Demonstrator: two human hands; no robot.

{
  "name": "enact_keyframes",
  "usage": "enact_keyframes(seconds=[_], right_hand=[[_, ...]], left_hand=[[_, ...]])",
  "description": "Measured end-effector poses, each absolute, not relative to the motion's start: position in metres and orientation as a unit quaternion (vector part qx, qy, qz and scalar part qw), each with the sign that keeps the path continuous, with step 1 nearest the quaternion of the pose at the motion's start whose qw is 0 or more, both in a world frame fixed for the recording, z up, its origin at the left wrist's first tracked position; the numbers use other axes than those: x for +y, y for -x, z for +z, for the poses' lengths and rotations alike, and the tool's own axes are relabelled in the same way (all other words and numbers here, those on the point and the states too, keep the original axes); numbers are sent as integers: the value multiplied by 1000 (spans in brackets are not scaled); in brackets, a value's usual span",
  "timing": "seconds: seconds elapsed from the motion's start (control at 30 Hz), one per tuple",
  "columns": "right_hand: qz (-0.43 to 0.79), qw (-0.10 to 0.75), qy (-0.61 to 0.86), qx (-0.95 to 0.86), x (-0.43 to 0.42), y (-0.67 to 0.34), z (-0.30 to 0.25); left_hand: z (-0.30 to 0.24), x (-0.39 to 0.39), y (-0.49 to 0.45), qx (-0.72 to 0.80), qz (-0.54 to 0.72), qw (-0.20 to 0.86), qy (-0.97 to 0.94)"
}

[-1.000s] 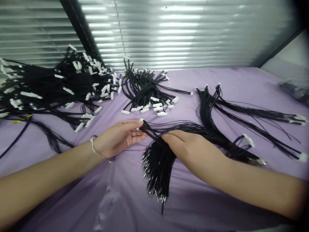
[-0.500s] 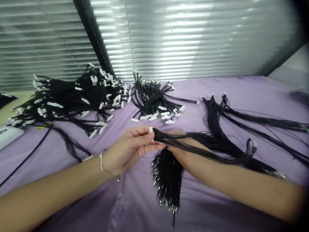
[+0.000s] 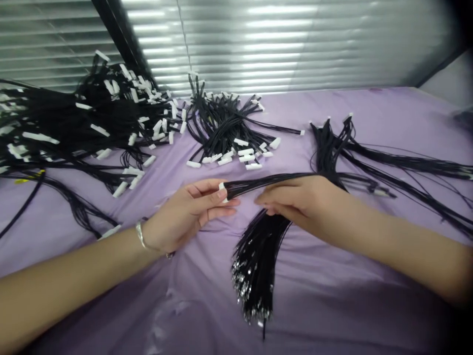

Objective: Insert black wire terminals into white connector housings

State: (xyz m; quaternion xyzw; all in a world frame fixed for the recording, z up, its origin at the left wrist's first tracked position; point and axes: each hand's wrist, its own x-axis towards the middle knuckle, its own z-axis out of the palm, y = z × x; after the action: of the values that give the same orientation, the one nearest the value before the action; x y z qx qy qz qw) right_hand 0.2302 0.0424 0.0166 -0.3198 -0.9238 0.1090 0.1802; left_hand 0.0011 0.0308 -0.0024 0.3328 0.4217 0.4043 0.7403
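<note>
- The purple cloth (image 3: 332, 305) covers the whole work surface, and both forearms reach in over it from the near edge.
- A large heap of black wires (image 3: 74, 118) with white plugs fills the far left, well apart from both hands.
- A long wire bundle (image 3: 388, 167) runs from the far middle out to the right edge, passing just behind the right wrist.
- The metal-tipped bundle (image 3: 258, 256) fans out toward the near edge. Its neck comes out from under the right hand and its shiny tips lie spread on the cloth, below and between the two hands.
- A smaller pile of plugged wires (image 3: 225, 133) lies beyond the hands, near the middle of the cloth's far side.
- The right hand (image 3: 299, 202) is palm down, fingers curled close together over the neck of the metal-tipped bundle and gripping it. Its fingertips point toward the left hand, near but apart.
- The left hand (image 3: 185, 212) lies on its side, thumb and forefinger pinched narrow, the other fingers loosely bent beneath.
- A thin wire strand (image 3: 269, 180) stretches nearly level from the left fingertips, across the top of the right hand, and into the long wire bundle.
- The white connector (image 3: 221, 187) sits at the strand's left end, held in the left hand's pinch.
- A bracelet (image 3: 140, 234) circles the left wrist.
</note>
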Motion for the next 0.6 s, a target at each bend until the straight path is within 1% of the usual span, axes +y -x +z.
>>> enact_keyframes(seconds=[0.13,0.23,0.33,0.43,0.5,0.6], right_hand=[[187,94,302,-930,44,-226,11],[223,69,306,-923,46,-223,10],[236,51,297,-924,50,-221,9],[193,31,304,-932,49,-219,9],[125,61,329,-934,43,-220,9],[16,162,335,-928,31,-223,12]], left_hand=[[-7,36,-2,416,432,709,-370],[-8,43,-1,415,442,693,-390],[-10,49,1,424,444,674,-411],[-11,51,2,443,440,663,-413],[-10,50,3,458,433,658,-412],[-7,45,2,469,453,622,-433]])
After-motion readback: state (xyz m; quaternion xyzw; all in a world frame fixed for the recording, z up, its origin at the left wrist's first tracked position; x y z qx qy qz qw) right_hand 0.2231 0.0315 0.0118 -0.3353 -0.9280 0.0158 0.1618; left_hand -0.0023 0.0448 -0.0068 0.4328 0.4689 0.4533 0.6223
